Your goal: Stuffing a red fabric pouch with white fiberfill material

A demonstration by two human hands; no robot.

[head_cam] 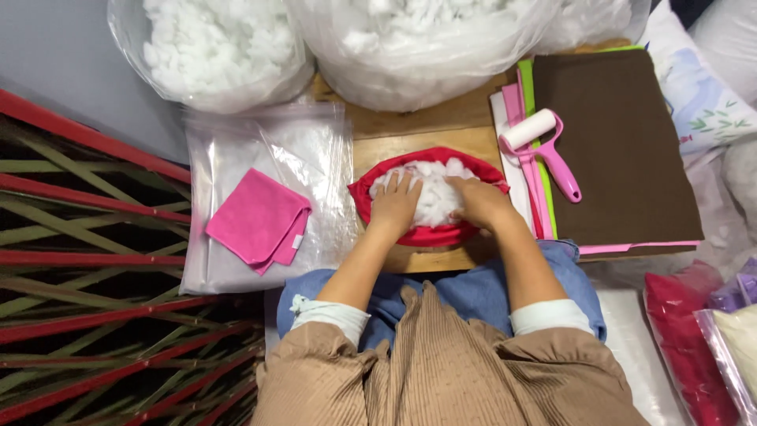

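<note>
Red fabric shell point(430, 235) at frame centre, white stuffing point(432, 189) under the spread fingers of left hand point(394, 207), right hand point(479, 202) curled, pressing stuffing, neither gripping

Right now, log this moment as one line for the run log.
left hand: pressing white stuffing | right hand: pressing same stuffing | red fabric casing: open, on wooden board | pink lint roller: right, untouched
</note>
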